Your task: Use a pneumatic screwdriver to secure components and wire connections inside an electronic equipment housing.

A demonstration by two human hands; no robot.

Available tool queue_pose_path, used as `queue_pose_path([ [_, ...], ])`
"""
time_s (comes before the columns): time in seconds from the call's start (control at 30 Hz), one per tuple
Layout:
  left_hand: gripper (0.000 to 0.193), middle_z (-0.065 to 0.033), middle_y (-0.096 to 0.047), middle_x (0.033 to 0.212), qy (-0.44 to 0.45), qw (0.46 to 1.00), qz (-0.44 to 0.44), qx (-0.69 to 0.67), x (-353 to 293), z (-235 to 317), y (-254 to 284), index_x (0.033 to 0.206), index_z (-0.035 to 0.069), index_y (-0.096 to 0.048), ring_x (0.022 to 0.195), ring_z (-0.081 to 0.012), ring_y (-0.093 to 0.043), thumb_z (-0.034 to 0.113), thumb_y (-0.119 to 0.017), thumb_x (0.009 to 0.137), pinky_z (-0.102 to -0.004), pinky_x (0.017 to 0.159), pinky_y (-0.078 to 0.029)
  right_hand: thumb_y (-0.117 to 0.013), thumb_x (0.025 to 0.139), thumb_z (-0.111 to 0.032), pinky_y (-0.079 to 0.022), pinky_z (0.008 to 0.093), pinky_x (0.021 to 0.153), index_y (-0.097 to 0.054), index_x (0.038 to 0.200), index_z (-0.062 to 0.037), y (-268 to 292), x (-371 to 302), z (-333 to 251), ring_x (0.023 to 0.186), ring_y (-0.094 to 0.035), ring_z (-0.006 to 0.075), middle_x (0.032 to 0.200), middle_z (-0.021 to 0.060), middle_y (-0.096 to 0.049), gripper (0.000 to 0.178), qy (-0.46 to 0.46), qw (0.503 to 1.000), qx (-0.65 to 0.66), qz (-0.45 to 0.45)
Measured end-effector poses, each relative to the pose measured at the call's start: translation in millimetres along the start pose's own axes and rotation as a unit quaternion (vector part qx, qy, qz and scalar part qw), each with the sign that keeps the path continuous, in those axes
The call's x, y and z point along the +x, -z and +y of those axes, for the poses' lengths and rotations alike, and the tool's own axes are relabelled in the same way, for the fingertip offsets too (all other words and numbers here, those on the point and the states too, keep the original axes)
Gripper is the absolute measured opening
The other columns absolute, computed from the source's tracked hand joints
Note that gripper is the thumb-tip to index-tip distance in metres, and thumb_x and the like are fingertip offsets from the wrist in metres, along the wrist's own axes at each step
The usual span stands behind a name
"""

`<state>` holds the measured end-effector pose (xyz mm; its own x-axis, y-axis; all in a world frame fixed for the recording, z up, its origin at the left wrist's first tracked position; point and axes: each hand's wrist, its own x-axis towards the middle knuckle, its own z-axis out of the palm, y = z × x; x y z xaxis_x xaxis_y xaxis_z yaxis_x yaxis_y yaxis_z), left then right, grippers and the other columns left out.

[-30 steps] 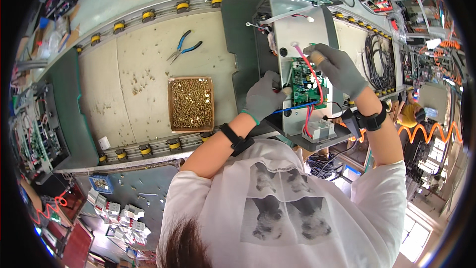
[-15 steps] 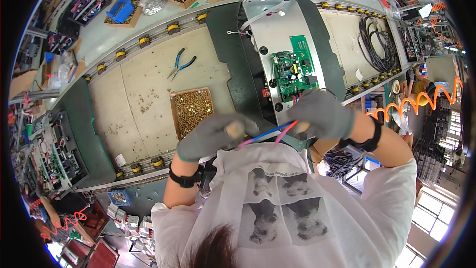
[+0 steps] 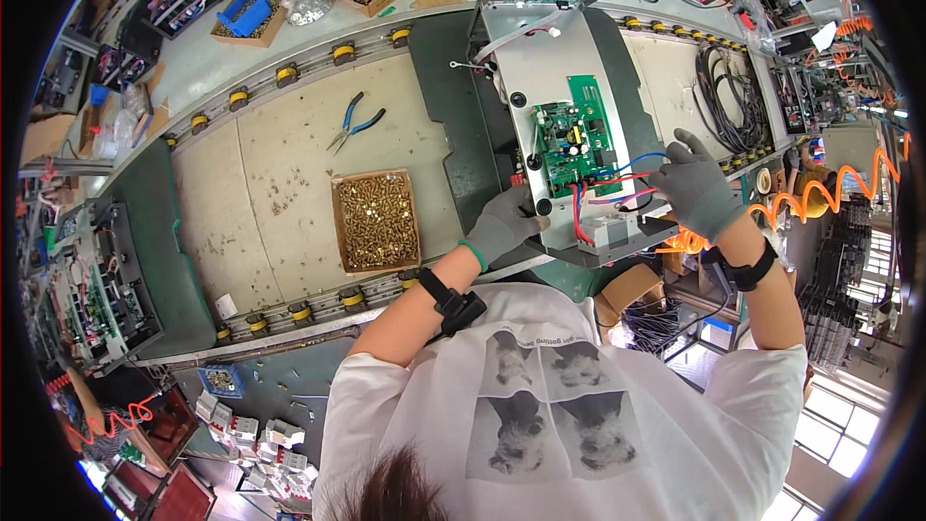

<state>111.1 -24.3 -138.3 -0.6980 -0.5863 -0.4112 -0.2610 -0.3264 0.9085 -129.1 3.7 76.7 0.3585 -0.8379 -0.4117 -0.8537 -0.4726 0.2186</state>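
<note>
A metal chassis (image 3: pixel 559 60) carries a green circuit board (image 3: pixel 579 140) in front of me. My left hand (image 3: pixel 506 222), in a grey glove, is closed on the chassis' near left corner, by a black round foot. My right hand (image 3: pixel 699 188), also gloved, is at the chassis' right side, its fingers partly curled around the ends of blue, red and pink wires (image 3: pixel 627 177) that run from the board. The fingers hide the wire ends. Thicker red wires (image 3: pixel 579 217) bend down beside a grey block (image 3: pixel 610 230) at the chassis' near end.
Left of the chassis, a cardboard box of brass screws (image 3: pixel 376 222) and blue-handled pliers (image 3: pixel 354 123) lie on the worktop. A coil of black cable (image 3: pixel 728 87) lies at the right. Rollers (image 3: pixel 344 53) line the bench. An orange coiled hose (image 3: pixel 830 188) hangs at far right.
My hands have moved apart. The left has gone right to the chassis corner; the right has moved outward. The wires, earlier pulled toward me, now extend rightward, and the near end of the chassis shows.
</note>
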Motion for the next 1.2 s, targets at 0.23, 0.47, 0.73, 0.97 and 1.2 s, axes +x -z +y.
queue_pose_path([
  [0.23, 0.04, -0.0055, -0.063, 0.091, -0.017, 0.999, 0.015, -0.039, -3, 19, -6, 0.11, 0.001, -0.055, 0.079, -0.0123, -0.06, 0.005, -0.071, 0.073, -0.0272, 0.072, -0.049, -0.06, 0.07, -0.013, -0.023, 0.04, 0.111, -0.065, 0.084, -0.014, -19, -1, 2, 0.103, -0.052, 0.0204, 0.074, 0.0001, -0.063, 0.014, 0.051, 0.99, -0.125, -0.043],
  [0.47, 0.045, -0.0064, -0.063, 0.093, -0.03, 0.999, -0.011, -0.041, 2, 5, -4, 0.112, 0.001, -0.054, 0.081, -0.0131, -0.06, 0.008, -0.072, 0.072, -0.0271, 0.073, -0.049, -0.06, 0.072, -0.014, -0.026, 0.0365, 0.106, -0.064, 0.084, -0.0127, -15, 13, -10, 0.101, -0.052, 0.0189, 0.076, 0.0009, -0.064, 0.013, 0.097, 0.993, -0.058, -0.016],
  [0.73, 0.041, -0.0041, -0.059, 0.088, -0.04, 0.999, 0.003, -0.008, -2, 10, -5, 0.111, 0.001, -0.053, 0.076, -0.0122, -0.056, 0.008, -0.07, 0.074, -0.0272, 0.07, -0.048, -0.057, 0.073, -0.015, -0.036, 0.0322, 0.089, -0.061, 0.079, -0.0122, -3, 35, -48, 0.066, -0.061, 0.0189, 0.064, 0.0015, -0.062, 0.007, 0.108, 0.985, -0.081, -0.111],
  [0.97, 0.027, -0.005, -0.058, 0.074, -0.076, 0.996, 0.031, -0.019, 3, -6, -2, 0.098, 0.0, -0.059, 0.066, -0.0124, -0.051, 0.016, -0.068, 0.078, -0.0304, 0.062, -0.043, -0.057, 0.075, -0.014, -0.037, 0.0328, 0.09, -0.061, 0.08, -0.011, -3, 44, -54, 0.065, -0.063, 0.0203, 0.061, 0.0037, -0.061, 0.007, 0.071, 0.981, -0.054, -0.171],
  [1.2, 0.029, -0.0083, -0.062, 0.083, -0.109, 0.99, 0.08, 0.029, 5, -1, -9, 0.108, 0.001, -0.059, 0.068, -0.0138, -0.053, 0.016, -0.06, 0.083, -0.0297, 0.063, -0.045, -0.056, 0.075, -0.014, -0.038, 0.0374, 0.095, -0.061, 0.08, -0.0105, 12, 57, -66, 0.067, -0.063, 0.0223, 0.062, 0.0049, -0.061, 0.008, 0.073, 0.97, -0.041, -0.229],
])
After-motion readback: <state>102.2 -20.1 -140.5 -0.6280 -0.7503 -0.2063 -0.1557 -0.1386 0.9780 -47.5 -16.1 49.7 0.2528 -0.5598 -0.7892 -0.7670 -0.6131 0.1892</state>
